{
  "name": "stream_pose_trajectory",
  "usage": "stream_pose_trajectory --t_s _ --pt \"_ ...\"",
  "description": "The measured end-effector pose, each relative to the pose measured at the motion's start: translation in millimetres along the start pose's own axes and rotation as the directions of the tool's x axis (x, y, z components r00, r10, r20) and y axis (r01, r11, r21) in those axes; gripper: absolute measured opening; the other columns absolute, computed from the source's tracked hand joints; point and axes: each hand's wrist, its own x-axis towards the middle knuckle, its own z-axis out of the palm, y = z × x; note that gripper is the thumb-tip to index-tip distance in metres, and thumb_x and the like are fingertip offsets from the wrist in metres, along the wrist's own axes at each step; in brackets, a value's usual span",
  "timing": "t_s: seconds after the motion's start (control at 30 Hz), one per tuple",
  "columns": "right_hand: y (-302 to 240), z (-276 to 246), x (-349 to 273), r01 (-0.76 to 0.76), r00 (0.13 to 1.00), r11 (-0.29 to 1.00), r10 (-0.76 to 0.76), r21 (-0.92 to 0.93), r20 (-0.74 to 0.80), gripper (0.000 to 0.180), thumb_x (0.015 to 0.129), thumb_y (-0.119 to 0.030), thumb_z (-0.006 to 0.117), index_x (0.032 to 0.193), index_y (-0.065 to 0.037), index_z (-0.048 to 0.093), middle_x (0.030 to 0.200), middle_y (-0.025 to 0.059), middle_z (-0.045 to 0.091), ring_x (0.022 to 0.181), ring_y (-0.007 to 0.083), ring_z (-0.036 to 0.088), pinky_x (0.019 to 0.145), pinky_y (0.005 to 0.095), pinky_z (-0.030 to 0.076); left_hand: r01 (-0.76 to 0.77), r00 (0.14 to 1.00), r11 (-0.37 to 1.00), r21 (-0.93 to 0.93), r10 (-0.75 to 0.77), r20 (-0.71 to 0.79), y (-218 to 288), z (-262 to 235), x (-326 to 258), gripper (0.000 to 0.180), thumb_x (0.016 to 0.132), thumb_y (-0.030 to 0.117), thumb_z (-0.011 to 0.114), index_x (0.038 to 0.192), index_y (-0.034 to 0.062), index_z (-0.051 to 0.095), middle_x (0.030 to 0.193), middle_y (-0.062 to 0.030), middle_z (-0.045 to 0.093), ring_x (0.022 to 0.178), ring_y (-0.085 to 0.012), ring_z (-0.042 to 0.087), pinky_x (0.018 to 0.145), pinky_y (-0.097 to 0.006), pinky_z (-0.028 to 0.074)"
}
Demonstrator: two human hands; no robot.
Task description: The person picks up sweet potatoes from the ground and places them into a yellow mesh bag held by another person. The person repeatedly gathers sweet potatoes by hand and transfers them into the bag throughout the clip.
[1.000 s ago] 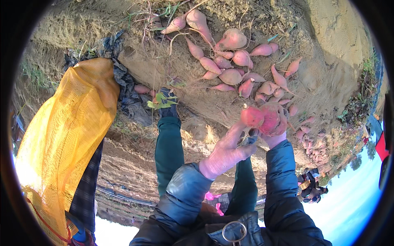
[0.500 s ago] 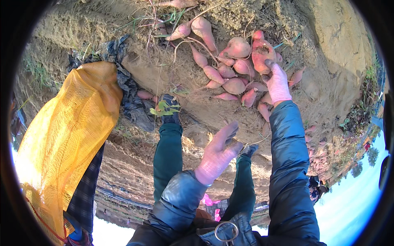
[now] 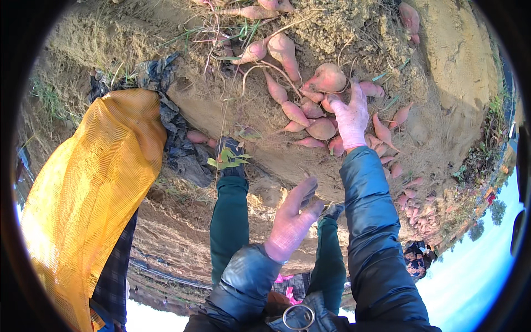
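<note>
A loose heap of pink sweet potatoes [image 3: 321,129] lies on the dry soil in front of me. My right hand [image 3: 352,117], in a pale pink glove with dark fingertips, reaches over the heap's right side. Its thumb and fingers are spread near a sweet potato; whether they touch it is hidden. Closer to my body, my left hand [image 3: 293,221] hovers above the ground in a matching glove, fingers apart and nothing in it. One large, round sweet potato [image 3: 328,78] sits just beyond the right hand, and a lone sweet potato [image 3: 409,21] lies at the far right.
A yellow mesh sack [image 3: 94,193] fills the left side, beside crumpled black plastic film [image 3: 180,141]. My shoe [image 3: 229,152] stands by a leafy sprig. Further sweet potatoes [image 3: 423,216] lie piled at the right, with a crouching person [image 3: 416,259] past them.
My right hand has let go of the damaged sweet potato and moved slightly left over the heap. A sweet potato now shows at the far right. My left hand stays much the same.
</note>
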Motion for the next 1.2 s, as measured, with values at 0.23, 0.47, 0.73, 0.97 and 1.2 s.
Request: stream_pose_trajectory --t_s 0.23,0.47,0.73,0.97,1.2 --pt "-48.5 -7.7 28.3 -0.050 0.990 0.965 0.014 0.257 0.140 0.073 0.072 -0.030 0.077 0.133 0.000 0.049 0.120 0.0212 0.061 0.110 0.0309 0.062 0.091 0.0379 0.050 0.049 0.999 0.999 0.014 -0.049 -0.014 -1.1 -4.7 -4.8 0.058 0.091 0.012 0.060 0.143 -0.0023 0.038 0.139 -0.0177 0.048 0.131 -0.0259 0.044 0.110 -0.037 0.034" --pt "0.6 -41.8 -48.1 -0.257 0.959 0.233 -0.055 0.938 0.277 0.072 0.076 -0.025 0.075 0.135 -0.002 0.041 0.131 0.0150 0.051 0.120 0.0292 0.055 0.100 0.0452 0.048 0.022 0.995 0.999 -0.026 -0.024 -0.096 3.1 8.7 2.8 0.057 0.091 0.009 0.060 0.143 -0.0015 0.039 0.137 -0.0165 0.050 0.128 -0.0244 0.047 0.108 -0.036 0.036" --pt "-0.9 -83.2 -38.0 -0.461 0.879 0.054 0.167 0.886 0.447 0.067 0.085 -0.042 0.069 0.135 -0.004 0.045 0.128 0.0120 0.056 0.116 0.0244 0.056 0.100 0.0430 0.048 0.031 0.992 0.997 -0.071 -0.040 -0.121 -2.9 13.2 4.1 0.055 0.093 0.011 0.056 0.144 0.0003 0.039 0.134 -0.0146 0.052 0.124 -0.0205 0.049 0.102 -0.030 0.040" --pt "7.2 -38.8 -37.9 -0.002 0.941 0.981 -0.063 0.193 0.331 0.067 0.077 -0.042 0.073 0.128 -0.004 0.052 0.117 0.0116 0.062 0.106 0.0261 0.060 0.096 0.0398 0.047 0.054 0.989 0.996 -0.067 -0.062 -0.135 -4.8 15.1 4.0 0.054 0.094 0.010 0.055 0.144 -0.0003 0.039 0.134 -0.0144 0.052 0.123 -0.0204 0.050 0.103 -0.030 0.039" --pt "-11.7 17.6 -60.8 0.229 0.959 0.754 -0.067 -0.616 0.275 0.059 0.063 -0.043 0.077 0.108 -0.008 0.063 0.107 0.0095 0.060 0.104 0.0272 0.057 0.087 0.0428 0.047 0.094 0.990 0.995 0.025 -0.091 -0.105 -1.0 16.9 7.0 0.053 0.094 0.012 0.055 0.143 -0.0003 0.040 0.134 -0.0140 0.052 0.123 -0.0201 0.050 0.104 -0.031 0.039"
